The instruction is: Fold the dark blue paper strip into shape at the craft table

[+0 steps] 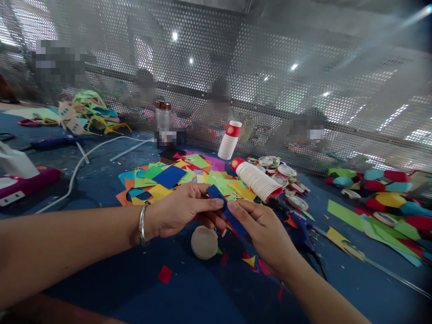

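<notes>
Blue paper strip [227, 209] pinched between fingers of both hands, above the bench [202, 292]. Left hand [182, 209] grips its upper end, thumb on top; right hand [266, 231] holds lower end. Forearms converge from both sides. Upturned paper cup [204, 242] just below; coloured paper scraps [168, 180] beyond.

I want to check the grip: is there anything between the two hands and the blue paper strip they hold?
Nothing visible. The left hand and right hand both pinch the blue paper strip directly with their fingertips. The round beige cup bottom lies below on the blue table, apart from the strip.
</notes>
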Tool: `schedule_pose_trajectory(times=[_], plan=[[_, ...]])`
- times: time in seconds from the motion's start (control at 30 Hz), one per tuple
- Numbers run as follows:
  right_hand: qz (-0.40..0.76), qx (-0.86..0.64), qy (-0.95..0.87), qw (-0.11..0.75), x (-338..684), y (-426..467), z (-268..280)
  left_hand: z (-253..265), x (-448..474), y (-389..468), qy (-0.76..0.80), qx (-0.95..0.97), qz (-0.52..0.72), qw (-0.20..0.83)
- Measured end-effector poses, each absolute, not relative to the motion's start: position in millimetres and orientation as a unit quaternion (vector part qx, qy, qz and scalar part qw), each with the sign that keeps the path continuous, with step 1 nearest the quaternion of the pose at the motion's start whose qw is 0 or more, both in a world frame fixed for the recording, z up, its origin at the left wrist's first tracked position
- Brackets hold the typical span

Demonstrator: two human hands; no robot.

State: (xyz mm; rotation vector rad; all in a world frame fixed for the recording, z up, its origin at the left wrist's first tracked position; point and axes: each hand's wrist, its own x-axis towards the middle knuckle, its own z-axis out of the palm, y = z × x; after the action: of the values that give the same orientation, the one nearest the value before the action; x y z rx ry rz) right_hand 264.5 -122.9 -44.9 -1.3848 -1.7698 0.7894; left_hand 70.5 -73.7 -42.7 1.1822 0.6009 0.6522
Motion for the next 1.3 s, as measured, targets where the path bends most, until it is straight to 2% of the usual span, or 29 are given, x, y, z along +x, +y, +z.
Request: schedule_pose_trajectory(times=[0.3, 0.5, 0.63, 0.73, 0.93, 1.2, 1.3], plan=[[0.327, -0.52, -0.693, 0.377, 264.3, -121.1, -49.7, -51.6, 78.5, -76.8, 0.25, 0.536, 0.268, 0.76], [0.342, -0.527, -0.67, 0.395, 258.7, -122.2, -45.6, -55.2, 86.0, -93.3, 0.217, 0.568, 0.181, 0.773], [0.362, -0.538, -0.634, 0.422, 261.8, -120.7, -44.1, -46.6, 81.9, -85.7, 0.245, 0.577, 0.257, 0.736], [0.336, -0.572, -0.61, 0.433, 270.2, -116.9, -45.3, -40.0, 74.3, -70.9, 0.3, 0.581, 0.316, 0.687], [0.232, -0.627, -0.647, 0.368, 279.7, -112.2, -45.0, -40.1, 65.8, -57.3, 0.323, 0.611, 0.364, 0.624], [0.366, -0.546, -0.601, 0.454, 265.9, -120.3, -45.1, -42.9, 69.3, -66.3, 0.299, 0.667, 0.326, 0.599], [0.395, -0.531, -0.592, 0.459, 262.0, -121.9, -44.7, -42.8, 71.5, -69.2, 0.292, 0.676, 0.321, 0.596]])
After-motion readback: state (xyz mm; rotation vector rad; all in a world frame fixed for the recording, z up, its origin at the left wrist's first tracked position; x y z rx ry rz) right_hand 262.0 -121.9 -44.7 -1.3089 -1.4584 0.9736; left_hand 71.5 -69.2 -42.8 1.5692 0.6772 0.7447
